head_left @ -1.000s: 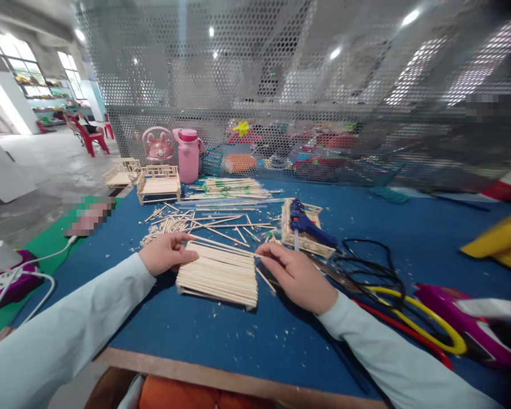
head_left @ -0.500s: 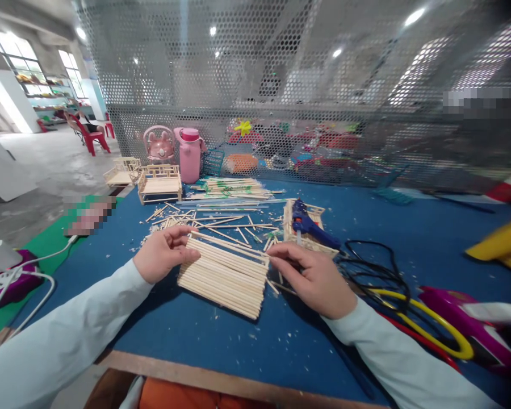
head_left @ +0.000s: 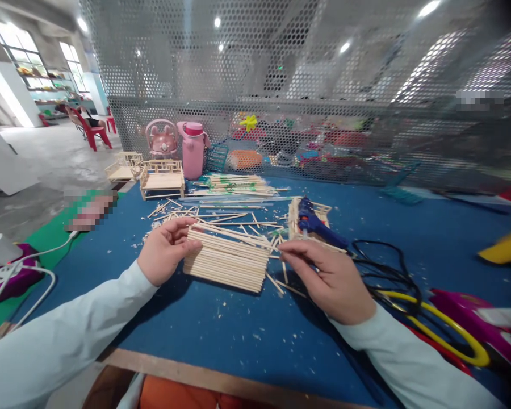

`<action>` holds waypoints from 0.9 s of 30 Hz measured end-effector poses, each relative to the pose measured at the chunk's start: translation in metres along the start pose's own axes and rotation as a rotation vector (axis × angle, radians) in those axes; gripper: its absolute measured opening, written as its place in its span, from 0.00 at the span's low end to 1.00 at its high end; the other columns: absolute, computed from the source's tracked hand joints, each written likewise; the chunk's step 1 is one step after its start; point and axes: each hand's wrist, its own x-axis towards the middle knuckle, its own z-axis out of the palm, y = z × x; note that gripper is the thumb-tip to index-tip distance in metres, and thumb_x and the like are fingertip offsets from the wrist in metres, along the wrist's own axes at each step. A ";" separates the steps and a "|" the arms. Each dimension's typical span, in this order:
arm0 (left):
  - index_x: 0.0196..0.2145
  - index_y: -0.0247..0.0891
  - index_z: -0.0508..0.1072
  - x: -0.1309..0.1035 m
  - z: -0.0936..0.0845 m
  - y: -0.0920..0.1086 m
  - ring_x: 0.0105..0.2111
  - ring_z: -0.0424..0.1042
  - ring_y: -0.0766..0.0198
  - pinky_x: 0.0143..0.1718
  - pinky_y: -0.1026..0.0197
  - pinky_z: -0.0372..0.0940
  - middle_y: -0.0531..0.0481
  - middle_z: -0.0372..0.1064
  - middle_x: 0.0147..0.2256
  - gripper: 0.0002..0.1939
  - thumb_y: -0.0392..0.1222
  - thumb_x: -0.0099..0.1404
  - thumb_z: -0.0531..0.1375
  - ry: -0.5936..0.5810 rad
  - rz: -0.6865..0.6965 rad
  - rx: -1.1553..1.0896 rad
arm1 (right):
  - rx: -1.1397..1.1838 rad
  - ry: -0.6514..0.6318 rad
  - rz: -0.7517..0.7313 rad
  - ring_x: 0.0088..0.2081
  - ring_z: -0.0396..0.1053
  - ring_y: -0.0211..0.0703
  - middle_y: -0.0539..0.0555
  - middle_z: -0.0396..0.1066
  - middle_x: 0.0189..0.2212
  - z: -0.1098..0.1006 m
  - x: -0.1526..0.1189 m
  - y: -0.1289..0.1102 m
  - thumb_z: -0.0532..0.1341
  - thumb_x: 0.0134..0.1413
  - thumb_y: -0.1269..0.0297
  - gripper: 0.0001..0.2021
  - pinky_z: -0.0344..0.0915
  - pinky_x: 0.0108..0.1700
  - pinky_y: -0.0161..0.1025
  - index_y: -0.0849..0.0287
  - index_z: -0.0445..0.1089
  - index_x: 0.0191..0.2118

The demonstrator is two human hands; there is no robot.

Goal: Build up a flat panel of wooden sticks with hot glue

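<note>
Left hand [head_left: 166, 253]: center-left, thumb over curled fingers, grip closed
Right hand [head_left: 330, 278]: right of center, thumb and forefinger nearly meeting
Forearms: angling inward from the lower corners, pale-sleeved to the wrists

Pale blue long sleeves cover both arms: the left sleeve [head_left: 80, 324] at 8 o'clock, the right sleeve [head_left: 413, 358] at 4 o'clock. The fabric looks smooth and plain, softly creased along the forearms, and ends at the wrists. Both hands are bare. Bright orange cloth [head_left: 174, 393] shows toward 7 o'clock, at the lap.
</note>
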 end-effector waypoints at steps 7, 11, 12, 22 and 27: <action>0.35 0.35 0.69 0.000 0.000 -0.002 0.28 0.72 0.67 0.34 0.62 0.67 0.53 0.73 0.27 0.22 0.37 0.40 0.69 -0.009 -0.002 0.006 | -0.010 -0.005 -0.007 0.30 0.73 0.41 0.54 0.75 0.30 0.003 0.001 0.002 0.54 0.55 0.70 0.07 0.69 0.32 0.36 0.57 0.69 0.36; 0.35 0.35 0.70 0.000 -0.001 -0.002 0.28 0.72 0.67 0.34 0.62 0.67 0.53 0.73 0.27 0.22 0.37 0.40 0.69 -0.016 0.011 0.020 | -0.017 -0.001 -0.033 0.29 0.73 0.40 0.54 0.75 0.29 0.002 0.002 -0.001 0.54 0.54 0.70 0.08 0.69 0.32 0.35 0.57 0.70 0.36; 0.35 0.35 0.70 0.000 -0.001 -0.002 0.29 0.72 0.67 0.34 0.62 0.67 0.53 0.74 0.27 0.22 0.36 0.40 0.69 -0.016 0.010 0.021 | -0.018 0.000 -0.042 0.29 0.73 0.40 0.54 0.75 0.29 0.002 0.002 -0.002 0.54 0.54 0.70 0.08 0.69 0.32 0.35 0.57 0.70 0.36; 0.35 0.35 0.69 0.000 -0.001 0.000 0.28 0.71 0.68 0.34 0.62 0.67 0.54 0.73 0.27 0.22 0.37 0.40 0.69 -0.020 -0.002 0.054 | -0.036 0.011 -0.055 0.29 0.73 0.41 0.54 0.76 0.30 0.002 0.001 -0.005 0.54 0.53 0.71 0.09 0.69 0.31 0.36 0.56 0.71 0.36; 0.35 0.35 0.70 0.000 -0.002 0.001 0.28 0.70 0.67 0.34 0.62 0.66 0.53 0.72 0.27 0.23 0.38 0.39 0.69 -0.023 0.007 0.073 | -0.017 0.011 -0.041 0.30 0.73 0.41 0.54 0.76 0.30 0.004 0.001 -0.003 0.54 0.53 0.71 0.10 0.69 0.32 0.36 0.56 0.71 0.36</action>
